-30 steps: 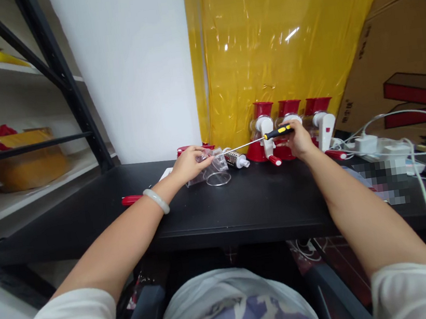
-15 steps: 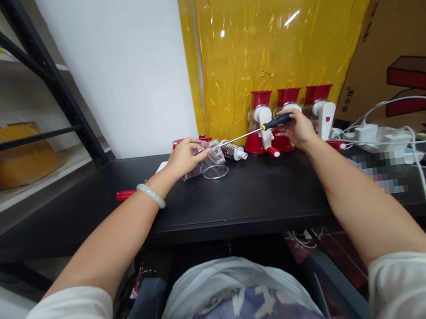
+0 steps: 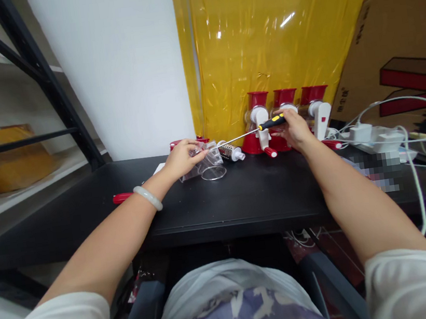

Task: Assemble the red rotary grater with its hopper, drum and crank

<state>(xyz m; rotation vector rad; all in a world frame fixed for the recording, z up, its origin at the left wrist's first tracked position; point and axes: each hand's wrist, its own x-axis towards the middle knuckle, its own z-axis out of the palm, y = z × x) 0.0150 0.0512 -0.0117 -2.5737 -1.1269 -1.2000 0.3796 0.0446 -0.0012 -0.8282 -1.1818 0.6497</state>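
My left hand (image 3: 183, 158) is closed on a clear plastic housing (image 3: 207, 163) that rests on the black table (image 3: 242, 202). My right hand (image 3: 293, 129) grips the black-and-yellow handle of a screwdriver (image 3: 267, 124). Its thin metal shaft runs left, and the tip meets the clear housing beside my left fingers. A small metal grater drum with a white end (image 3: 231, 152) lies just right of the housing. A pale bangle (image 3: 147, 197) circles my left wrist.
Three red-and-white rotary graters (image 3: 288, 118) stand in a row before a yellow plastic sheet (image 3: 267, 32). A red-handled tool (image 3: 123, 197) lies left. White chargers and cables (image 3: 379, 140) sprawl right, under cardboard boxes (image 3: 397, 41). A black metal shelf (image 3: 18, 143) stands at left.
The view has shifted slightly. Both hands hold their grips, and the screwdriver handle sits a little lower and further left than before.
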